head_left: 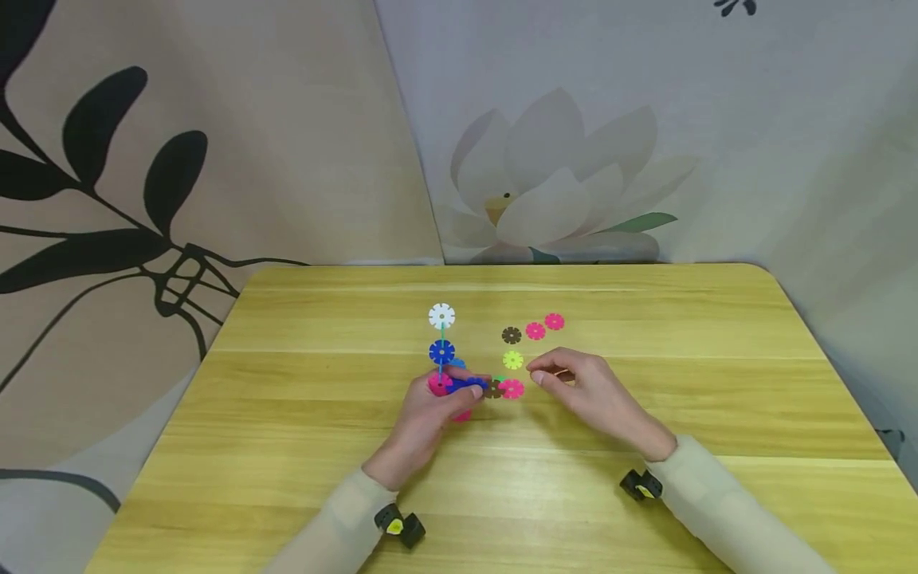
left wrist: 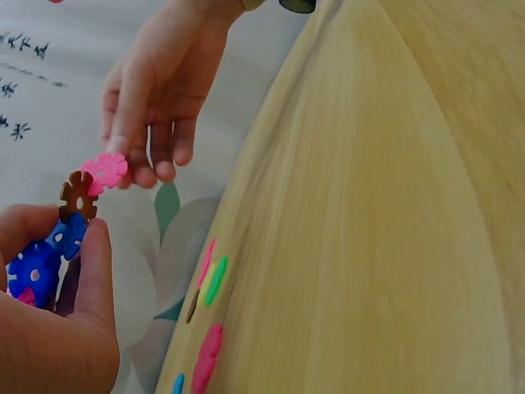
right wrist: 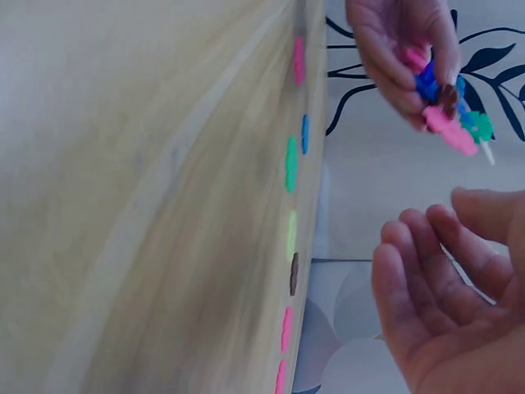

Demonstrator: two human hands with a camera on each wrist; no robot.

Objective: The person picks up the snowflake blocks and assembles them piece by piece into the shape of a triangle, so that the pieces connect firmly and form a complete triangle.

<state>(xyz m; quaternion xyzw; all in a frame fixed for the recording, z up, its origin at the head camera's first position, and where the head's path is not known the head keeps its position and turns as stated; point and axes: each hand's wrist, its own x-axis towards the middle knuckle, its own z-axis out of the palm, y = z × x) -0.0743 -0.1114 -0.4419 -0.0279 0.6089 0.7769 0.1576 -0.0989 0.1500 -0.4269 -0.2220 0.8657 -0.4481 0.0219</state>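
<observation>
Readable words or numbers: none could be made out in any view.
Wall writing: dark, brush-like characters stood on the pale wall, at the left edge of the left wrist view, too small and blurred to read.
Fine print: a thin row of smaller marks ran between the larger characters, equally illegible.
Wrist cameras: yellow patches showed on black casings, any lettering indistinct.

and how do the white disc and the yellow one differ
The white disc is joined to the chain held by the left hand; the yellow disc lies loose on the table. In the head view, the white disc looks larger than the yellow disc. Both are round with notched rims.
</observation>
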